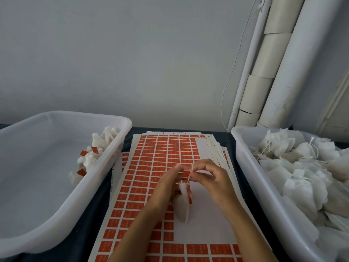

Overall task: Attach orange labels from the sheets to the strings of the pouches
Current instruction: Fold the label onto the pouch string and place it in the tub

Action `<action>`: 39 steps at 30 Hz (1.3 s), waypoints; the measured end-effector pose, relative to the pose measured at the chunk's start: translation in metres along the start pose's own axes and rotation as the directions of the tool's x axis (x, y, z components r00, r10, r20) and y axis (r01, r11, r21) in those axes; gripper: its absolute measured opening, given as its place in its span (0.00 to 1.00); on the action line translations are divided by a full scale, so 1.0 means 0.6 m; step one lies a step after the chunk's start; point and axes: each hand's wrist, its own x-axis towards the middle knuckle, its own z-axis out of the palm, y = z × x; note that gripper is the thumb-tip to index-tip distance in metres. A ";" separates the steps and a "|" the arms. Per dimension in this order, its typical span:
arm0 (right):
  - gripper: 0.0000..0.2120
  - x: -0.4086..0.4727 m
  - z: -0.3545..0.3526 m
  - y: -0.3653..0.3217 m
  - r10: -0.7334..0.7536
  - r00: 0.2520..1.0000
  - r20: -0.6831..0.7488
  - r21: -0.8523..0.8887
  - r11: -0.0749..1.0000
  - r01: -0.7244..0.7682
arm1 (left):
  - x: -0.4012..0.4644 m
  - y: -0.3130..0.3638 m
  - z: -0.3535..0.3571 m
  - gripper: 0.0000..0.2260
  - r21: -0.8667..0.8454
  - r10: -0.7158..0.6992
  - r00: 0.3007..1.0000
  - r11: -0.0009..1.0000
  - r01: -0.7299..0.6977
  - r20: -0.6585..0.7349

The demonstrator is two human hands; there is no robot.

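Hands meeting mid-frame above label sheets (151,167). Left hand (168,186) pinching orange label (186,174) at fingertips, lower fingers curled round white pouch (182,205) hanging below. Right hand (213,176) pinching pouch string (192,167) against label's right edge, other fingers curled. Sheets stacked on dark table (98,205), top one partly stripped (bare white patch on its right side). Left bin (56,214) holding a few labelled pouches (90,156) against its right wall. Right bin (255,176) piled with unlabelled pouches (302,167). Pipes (273,63) on wall behind right bin.
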 end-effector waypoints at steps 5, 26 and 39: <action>0.07 0.000 -0.015 -0.003 -0.089 0.993 0.080 0.006 0.996 0.089 | 0.003 0.006 -0.007 0.21 0.018 -0.047 0.987 0.999 0.045 0.153; 0.25 0.001 -0.017 0.002 -0.103 0.994 0.033 -0.144 0.984 0.107 | 0.008 0.009 -0.003 0.10 -0.003 -0.033 0.985 0.999 0.032 -0.172; 0.11 -0.006 -0.027 -0.002 -0.295 0.953 0.075 -0.420 0.857 0.299 | 0.004 0.015 0.005 0.10 0.066 -0.026 0.985 0.997 0.038 -0.169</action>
